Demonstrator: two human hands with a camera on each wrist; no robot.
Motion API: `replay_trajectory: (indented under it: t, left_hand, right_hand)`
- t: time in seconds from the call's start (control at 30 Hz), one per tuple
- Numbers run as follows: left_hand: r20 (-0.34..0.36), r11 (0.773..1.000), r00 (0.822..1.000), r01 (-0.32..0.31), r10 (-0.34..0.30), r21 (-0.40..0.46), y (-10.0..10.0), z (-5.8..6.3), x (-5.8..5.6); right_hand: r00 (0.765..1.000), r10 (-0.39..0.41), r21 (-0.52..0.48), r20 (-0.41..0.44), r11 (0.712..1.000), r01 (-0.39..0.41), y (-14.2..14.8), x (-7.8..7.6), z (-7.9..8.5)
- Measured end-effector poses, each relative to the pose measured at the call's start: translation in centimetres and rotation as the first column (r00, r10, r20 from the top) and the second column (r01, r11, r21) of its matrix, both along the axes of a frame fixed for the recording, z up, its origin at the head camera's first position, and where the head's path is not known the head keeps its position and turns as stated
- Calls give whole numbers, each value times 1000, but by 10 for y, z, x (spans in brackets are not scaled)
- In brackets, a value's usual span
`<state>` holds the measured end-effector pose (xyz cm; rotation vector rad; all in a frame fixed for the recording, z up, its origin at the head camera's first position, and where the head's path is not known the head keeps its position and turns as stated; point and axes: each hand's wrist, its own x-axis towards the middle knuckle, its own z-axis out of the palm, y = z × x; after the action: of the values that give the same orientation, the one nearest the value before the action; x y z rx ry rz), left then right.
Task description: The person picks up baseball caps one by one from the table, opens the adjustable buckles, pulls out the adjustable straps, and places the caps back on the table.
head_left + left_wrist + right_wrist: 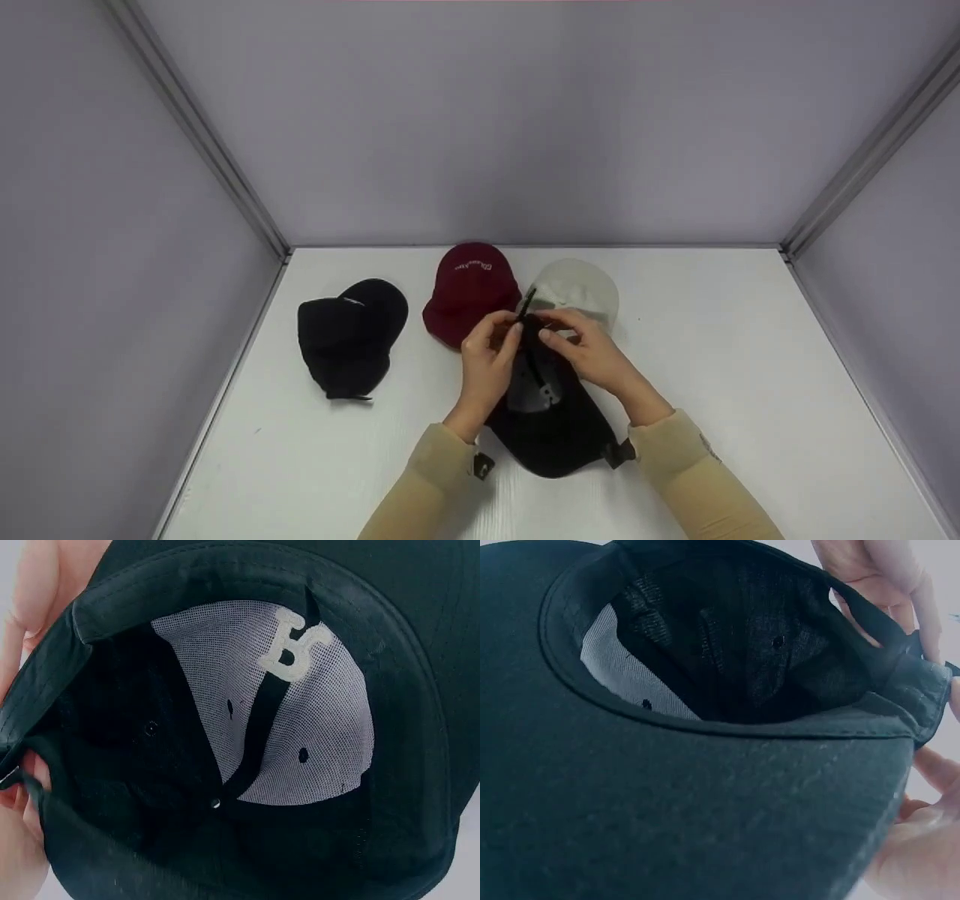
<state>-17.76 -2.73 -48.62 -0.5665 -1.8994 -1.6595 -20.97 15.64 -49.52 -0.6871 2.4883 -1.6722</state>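
Note:
A black cap [551,446] is held with its hollow inside facing up and its brim toward me. My left hand [486,367] pinches the back strap [528,301] between thumb and fingers, and the strap's end sticks up past them. Beside it, my right hand [598,358] grips the back edge on the other side of the cap's rear opening. White mesh lining [202,660] with a pale letter-like patch [289,652] shows inside the crown in the left wrist view. The right wrist view has the brim [690,810] in front and both hands at the strap end.
Another black cap [341,337] lies at the left of the white table [750,375]. A dark red cap [472,281] with light lettering sits behind my hands, and a cream cap [581,285] is right of it, partly covered by my right hand. Grey panels [525,127] stand around the table.

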Motion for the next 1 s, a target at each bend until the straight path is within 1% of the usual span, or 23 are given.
replay_trajectory:
  t: [0.07, 0.13, 0.27, 0.37, 0.43, 0.6, 0.67, 0.83, 0.9, 0.93, 1.0]
  left_hand:
    - [57, 999, 998, 37, -38, 23, 0, 2, 3]
    - [96, 997, 993, 69, -73, 40, -1, 3, 4]
    - [129, 991, 984, 112, -121, 74, -1, 4, 6]
    - [143, 986, 979, 129, -143, 104, 0, 4, 6]
    - [148, 985, 979, 125, -142, 117, 1, 3, 6]
    - [139, 991, 987, 70, -86, 114, 2, 3, 5]
    - [135, 993, 989, 50, -65, 108, 2, 3, 5]
    - [152, 994, 987, 42, -58, 105, 1, 5, 6]
    - [166, 993, 984, 45, -63, 110, 0, 6, 7]
    - [170, 992, 983, 53, -73, 116, -1, 7, 7]
    - [172, 990, 981, 67, -88, 124, -2, 8, 7]
  right_hand:
    - [1000, 14, 0, -1, 1000, -14, -1, 0, 0]
    - [1000, 21, 4, 1, 1000, -21, -3, 1, 0]
    - [1000, 8, 22, -20, 1000, -7, -6, 2, 0]
    - [999, -20, 14, -47, 1000, 20, -9, 3, 1]
    - [997, -38, 4, -67, 999, 39, -12, 6, 4]
    - [991, -70, -28, -115, 997, 68, -18, 19, 27]
    - [987, -79, -41, -143, 996, 74, -18, 22, 33]
    - [977, -85, -48, -196, 996, 77, -18, 22, 33]
    - [979, -87, -45, -183, 996, 80, -19, 22, 33]
    - [981, -82, -43, -173, 996, 76, -17, 20, 28]
    - [986, -74, -37, -148, 997, 69, -17, 20, 30]
